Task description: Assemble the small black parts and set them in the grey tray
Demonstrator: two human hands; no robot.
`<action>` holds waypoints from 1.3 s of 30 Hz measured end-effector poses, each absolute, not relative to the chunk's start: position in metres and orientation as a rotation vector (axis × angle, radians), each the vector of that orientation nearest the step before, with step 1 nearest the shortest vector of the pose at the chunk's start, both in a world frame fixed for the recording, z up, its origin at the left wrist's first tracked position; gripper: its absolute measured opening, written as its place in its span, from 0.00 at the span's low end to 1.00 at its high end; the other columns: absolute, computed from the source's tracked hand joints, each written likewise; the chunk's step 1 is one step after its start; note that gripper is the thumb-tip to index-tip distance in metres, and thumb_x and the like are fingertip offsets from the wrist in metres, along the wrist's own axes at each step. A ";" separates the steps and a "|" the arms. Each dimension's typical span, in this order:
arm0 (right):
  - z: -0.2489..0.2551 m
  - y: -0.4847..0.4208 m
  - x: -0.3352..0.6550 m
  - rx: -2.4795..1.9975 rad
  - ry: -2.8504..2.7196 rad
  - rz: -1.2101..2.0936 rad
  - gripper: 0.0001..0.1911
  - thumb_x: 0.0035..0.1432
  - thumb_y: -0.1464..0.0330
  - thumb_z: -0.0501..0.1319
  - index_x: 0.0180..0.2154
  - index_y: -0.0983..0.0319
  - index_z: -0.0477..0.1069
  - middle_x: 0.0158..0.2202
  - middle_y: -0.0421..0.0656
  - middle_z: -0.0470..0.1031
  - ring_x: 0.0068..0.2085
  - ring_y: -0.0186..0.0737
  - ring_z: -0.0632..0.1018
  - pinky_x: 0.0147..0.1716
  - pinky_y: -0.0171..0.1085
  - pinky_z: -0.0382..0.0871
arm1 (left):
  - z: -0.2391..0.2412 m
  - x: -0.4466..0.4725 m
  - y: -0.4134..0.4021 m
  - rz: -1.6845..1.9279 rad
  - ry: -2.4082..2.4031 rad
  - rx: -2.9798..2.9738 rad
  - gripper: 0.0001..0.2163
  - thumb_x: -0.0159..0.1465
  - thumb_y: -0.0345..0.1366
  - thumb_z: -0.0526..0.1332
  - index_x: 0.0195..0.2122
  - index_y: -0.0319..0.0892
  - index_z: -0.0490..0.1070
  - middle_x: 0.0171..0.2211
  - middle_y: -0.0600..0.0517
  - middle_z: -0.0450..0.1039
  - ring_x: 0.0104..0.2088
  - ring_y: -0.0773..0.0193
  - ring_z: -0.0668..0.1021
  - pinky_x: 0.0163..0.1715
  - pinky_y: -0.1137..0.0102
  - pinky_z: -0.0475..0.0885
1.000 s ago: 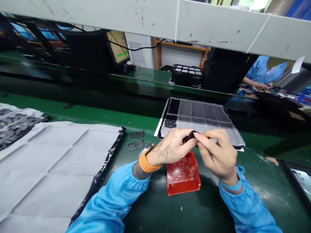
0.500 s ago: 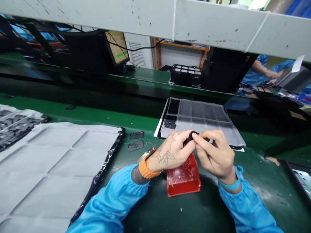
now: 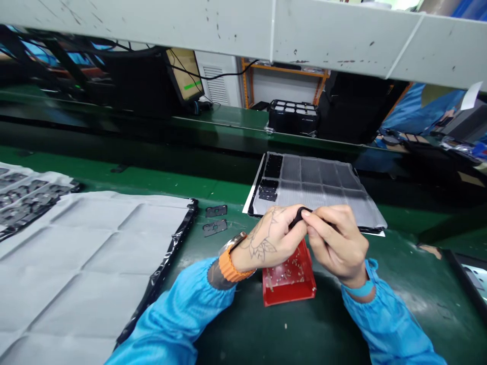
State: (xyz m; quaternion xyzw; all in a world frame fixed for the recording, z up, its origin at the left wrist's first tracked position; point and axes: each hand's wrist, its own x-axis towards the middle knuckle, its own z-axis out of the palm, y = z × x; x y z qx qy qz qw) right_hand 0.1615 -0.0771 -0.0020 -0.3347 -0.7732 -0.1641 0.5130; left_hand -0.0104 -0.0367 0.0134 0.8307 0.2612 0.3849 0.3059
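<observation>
Closed around a small black part (image 3: pixel 299 218), my left hand (image 3: pixel 272 235) is held over the back of a red bin (image 3: pixel 289 291). My right hand (image 3: pixel 338 241) pinches at the same black part from the other side, thumb and forefinger together. Most of the part is hidden by fingers, so its kind cannot be made out. Tiny brass-coloured pieces lie scattered in the red bin. Left of my hands, two flat black plates with cut-outs (image 3: pixel 215 227) rest on the green bench.
A large tray under a white sheet (image 3: pixel 95 268) lies at left, with a tray of dark parts (image 3: pixel 26 203) beyond it. Behind my hands is a sheet-covered tray (image 3: pixel 319 182) with black plates on it. A grey beam (image 3: pixel 228 30) crosses overhead. A monitor (image 3: pixel 185 76) stands behind.
Both hands keep nearly the same hold on the black part. The view has shifted slightly. At the far right, a co-worker's hands have gone out of sight.
</observation>
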 end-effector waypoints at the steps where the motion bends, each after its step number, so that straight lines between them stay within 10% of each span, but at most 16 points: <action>1: -0.003 -0.077 0.162 -0.800 -1.860 -0.400 0.24 0.65 0.77 0.62 0.60 0.57 0.74 0.41 0.46 0.79 0.38 0.43 0.78 0.36 0.44 0.76 | 0.013 -0.010 -0.037 1.023 0.684 2.196 0.09 0.67 0.27 0.53 0.29 0.44 0.58 0.23 0.58 0.60 0.24 0.69 0.63 0.25 0.72 0.62; 21: -0.001 -0.075 0.160 -0.789 -1.818 -0.323 0.15 0.64 0.77 0.62 0.49 0.59 0.79 0.39 0.45 0.78 0.38 0.42 0.78 0.36 0.43 0.75 | 0.018 -0.011 -0.034 0.912 0.682 2.066 0.10 0.67 0.32 0.55 0.27 0.42 0.60 0.24 0.58 0.60 0.25 0.70 0.62 0.27 0.72 0.61; 29: 0.005 -0.081 0.170 -0.772 -1.628 0.269 0.07 0.61 0.75 0.64 0.37 0.58 0.70 0.35 0.40 0.77 0.37 0.40 0.79 0.38 0.40 0.75 | 0.034 -0.033 -0.020 0.992 0.721 1.901 0.08 0.68 0.37 0.61 0.41 0.38 0.75 0.32 0.51 0.75 0.30 0.67 0.73 0.31 0.72 0.68; 39: 0.004 -0.068 0.175 -1.312 -2.352 0.860 0.13 0.69 0.65 0.57 0.31 0.60 0.71 0.21 0.36 0.71 0.23 0.32 0.68 0.27 0.36 0.57 | 0.028 -0.045 -0.009 1.010 0.646 1.630 0.11 0.70 0.39 0.58 0.49 0.40 0.70 0.22 0.59 0.64 0.20 0.70 0.67 0.22 0.75 0.65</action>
